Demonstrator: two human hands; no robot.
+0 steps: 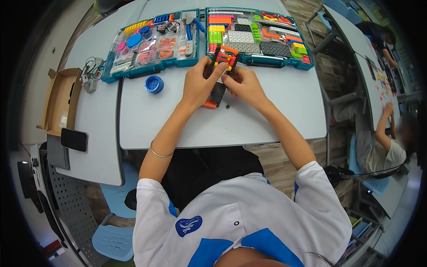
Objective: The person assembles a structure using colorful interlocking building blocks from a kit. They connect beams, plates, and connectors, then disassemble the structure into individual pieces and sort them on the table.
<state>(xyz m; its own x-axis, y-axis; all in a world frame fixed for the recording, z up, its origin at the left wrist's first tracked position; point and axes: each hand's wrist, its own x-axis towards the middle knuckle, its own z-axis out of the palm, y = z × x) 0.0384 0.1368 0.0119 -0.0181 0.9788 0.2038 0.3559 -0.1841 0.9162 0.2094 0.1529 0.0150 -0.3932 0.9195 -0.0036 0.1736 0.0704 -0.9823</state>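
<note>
My left hand is closed around a small building-block model of orange, red, black and yellow pieces, its thumb laid across the near side. Against the model's right side, my right hand has its fingers curled in, and they hide part of it. Below the hands lies a dark flat piece with an orange part at its near end, partly covered by my left hand. A tiny dark round piece rests on the white table.
Two teal cases of building parts, left and right, lie open along the far side. A blue wheel-like piece stands left of my hands. Further left are a cardboard box, grey wired modules and a phone. Another person sits at right.
</note>
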